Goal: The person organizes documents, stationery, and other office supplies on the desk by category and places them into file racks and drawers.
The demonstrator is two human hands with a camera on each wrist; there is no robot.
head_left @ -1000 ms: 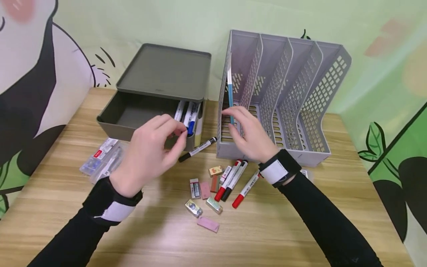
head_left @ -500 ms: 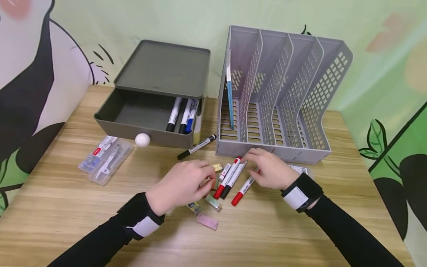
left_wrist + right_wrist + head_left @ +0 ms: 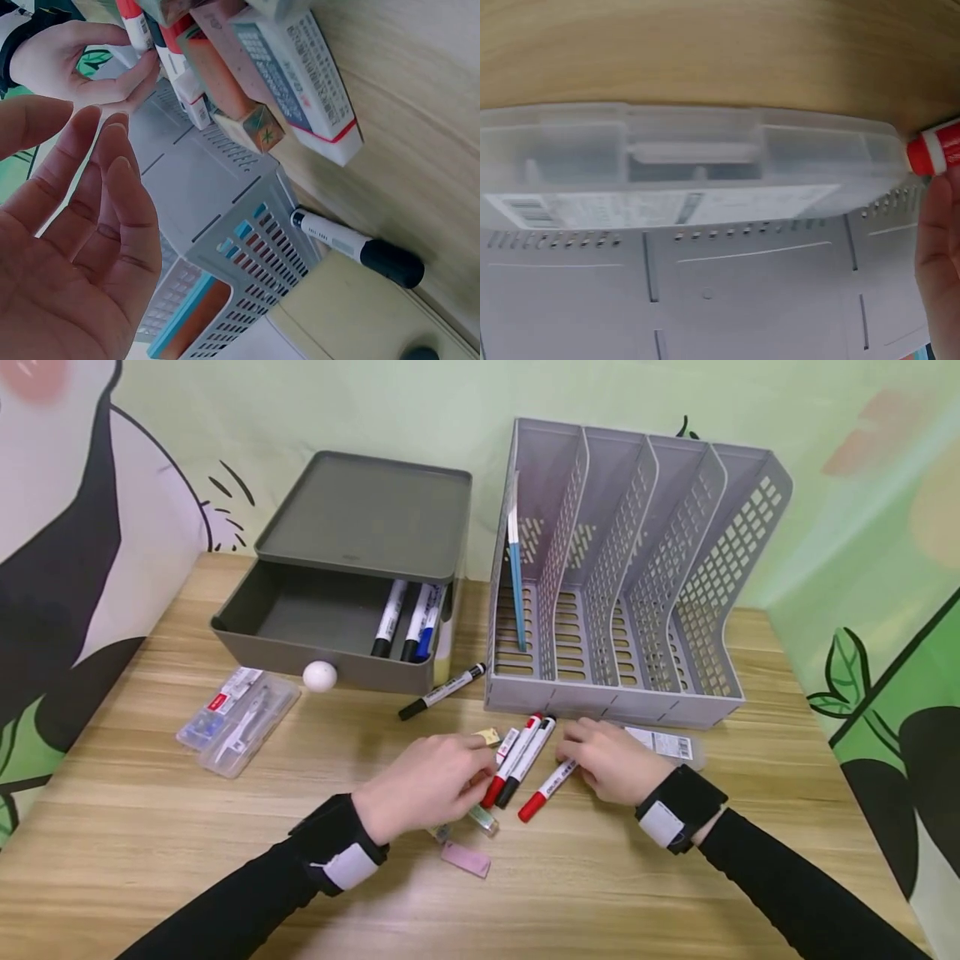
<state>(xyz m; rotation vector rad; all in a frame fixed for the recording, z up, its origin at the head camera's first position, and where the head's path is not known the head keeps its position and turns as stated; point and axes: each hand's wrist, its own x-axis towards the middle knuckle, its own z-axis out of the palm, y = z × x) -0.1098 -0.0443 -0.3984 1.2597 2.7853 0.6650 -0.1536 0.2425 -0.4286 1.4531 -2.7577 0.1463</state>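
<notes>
Red marker (image 3: 543,793): head view, on counter (image 3: 600,897), far end pinched in right hand (image 3: 617,762); left hand (image 3: 423,787) beside green eraser (image 3: 483,821). Left wrist: left hand empty, fingers loosely curved. Right wrist: marker's red end just beside clear case (image 3: 694,154)

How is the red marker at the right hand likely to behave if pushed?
The red marker would likely roll, since its barrel looks round. It is probably stiff and light, being straight and slim. The black marker lying to its left might stop a roll that way.
</notes>
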